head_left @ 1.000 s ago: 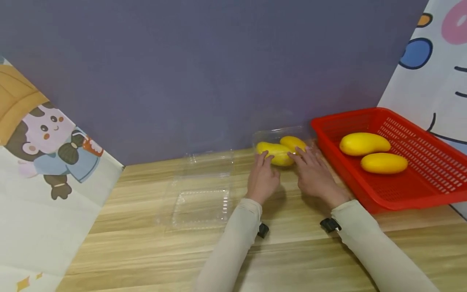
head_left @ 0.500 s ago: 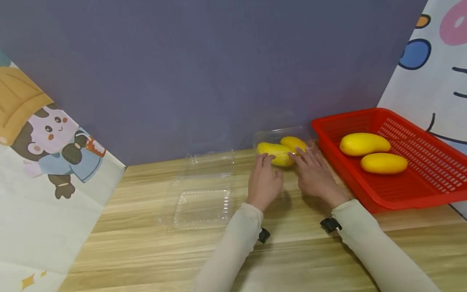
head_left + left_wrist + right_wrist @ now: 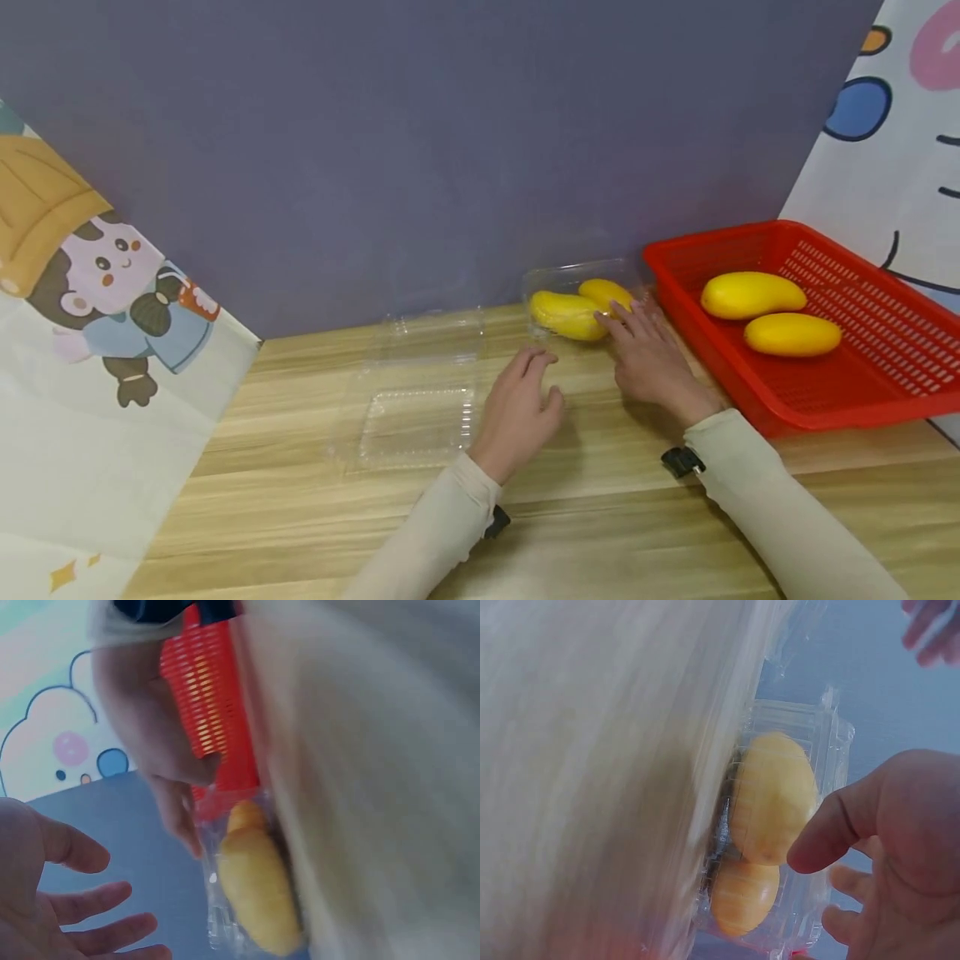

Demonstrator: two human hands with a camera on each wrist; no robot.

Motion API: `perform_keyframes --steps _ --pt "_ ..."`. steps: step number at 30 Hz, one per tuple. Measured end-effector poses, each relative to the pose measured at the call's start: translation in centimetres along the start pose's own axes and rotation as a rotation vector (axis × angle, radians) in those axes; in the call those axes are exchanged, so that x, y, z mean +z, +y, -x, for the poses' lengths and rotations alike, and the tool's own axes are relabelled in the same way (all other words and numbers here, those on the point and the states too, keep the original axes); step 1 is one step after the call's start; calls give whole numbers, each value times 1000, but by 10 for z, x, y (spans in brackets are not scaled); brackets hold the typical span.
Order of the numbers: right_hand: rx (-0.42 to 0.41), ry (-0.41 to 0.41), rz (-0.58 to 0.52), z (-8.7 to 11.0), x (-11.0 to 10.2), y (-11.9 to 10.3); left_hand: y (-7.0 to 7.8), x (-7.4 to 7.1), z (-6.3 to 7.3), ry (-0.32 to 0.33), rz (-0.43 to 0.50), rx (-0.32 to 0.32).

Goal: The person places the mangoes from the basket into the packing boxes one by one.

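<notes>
Two yellow mangoes (image 3: 567,315) lie in a clear plastic box (image 3: 573,272) against the back wall, left of the red basket. My right hand (image 3: 651,360) stays at the near right side of this box, its fingers extended over the rim. In the right wrist view the thumb overlaps the larger mango (image 3: 774,796), and the box's ribbed clear wall (image 3: 841,742) shows beside it. My left hand (image 3: 522,410) is above the table, apart from the box, with relaxed, spread fingers and nothing in them; the left wrist view shows the same spread fingers (image 3: 97,904).
The red basket (image 3: 720,379) at the right holds two more mangoes (image 3: 792,335). Left of my left hand a second clear plastic box (image 3: 416,425) lies opened flat, one half toward the wall. A grey wall (image 3: 450,167) borders the wooden table (image 3: 285,500) at the back.
My left hand has left the near rim of the mango box and drawn back toward me and to the left. The right hand and the mangoes have stayed almost in place.
</notes>
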State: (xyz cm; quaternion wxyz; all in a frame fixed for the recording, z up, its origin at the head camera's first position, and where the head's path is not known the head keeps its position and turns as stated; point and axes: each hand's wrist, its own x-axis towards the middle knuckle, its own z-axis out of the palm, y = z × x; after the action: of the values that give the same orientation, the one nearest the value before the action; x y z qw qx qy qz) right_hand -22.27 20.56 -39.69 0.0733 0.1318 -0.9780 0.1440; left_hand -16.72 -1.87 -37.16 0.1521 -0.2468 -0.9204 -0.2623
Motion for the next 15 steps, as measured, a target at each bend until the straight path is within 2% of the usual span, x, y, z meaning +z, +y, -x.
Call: perform_keyframes --steps 4,9,12,15 --pt "12 -12 -2 0 -2 0 -4 -7 12 -28 -23 13" --pt "11 -21 -32 2 -3 0 -9 -29 19 -63 21 6" --pt "-1 -8 -45 2 -3 1 -22 -47 22 -69 54 -21" --pt "-26 5 -54 2 -2 3 -42 -66 29 -31 65 -85"
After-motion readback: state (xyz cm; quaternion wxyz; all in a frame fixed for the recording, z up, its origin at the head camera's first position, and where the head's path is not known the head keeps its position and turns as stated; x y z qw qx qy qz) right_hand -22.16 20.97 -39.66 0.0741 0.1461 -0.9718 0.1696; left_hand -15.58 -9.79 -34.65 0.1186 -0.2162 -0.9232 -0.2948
